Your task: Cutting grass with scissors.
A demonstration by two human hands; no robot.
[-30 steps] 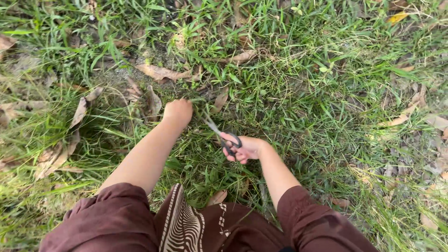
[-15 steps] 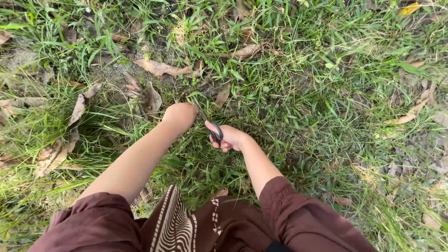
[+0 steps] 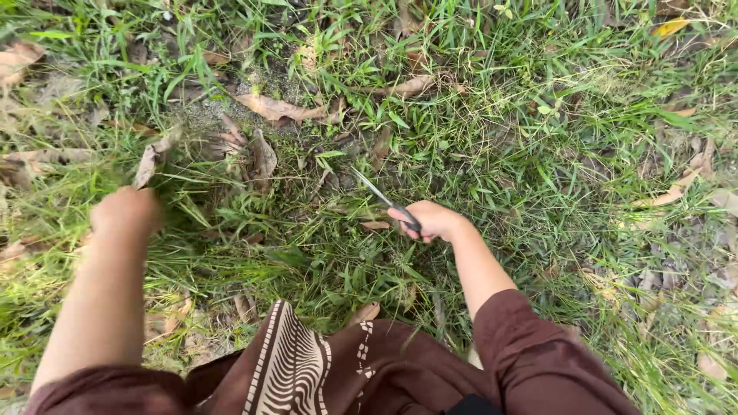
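The scissors (image 3: 388, 201) are sitting in the right hand (image 3: 432, 221), just right of the middle of the view, with the dark handles buried in the fist and the thin metal blades sticking out toward 10 o'clock over the grass (image 3: 492, 146). The blades are lying close together as 1 narrow line, with the tip hanging just above the green blades of grass. The right hand is clenching tightly around the handles, knuckles up, and its dark brown sleeve (image 3: 538, 346) is running down toward 5 o'clock.

At 9 o'clock from the scissors, well apart, the left hand (image 3: 125, 213) is curling into a fist. It is blurred, so I cannot tell whether anything is caught inside it, though tufts of long grass are crowding right against it.

Between the 2 hands the ground is looking thinner, with bare soil showing. Dry brown leaves (image 3: 269, 107) are lying at 11 o'clock from the scissors, and more are scattering toward 3 o'clock. At 6 o'clock a brown cloth with cream stripes (image 3: 288, 361) is spreading over the person's lap.
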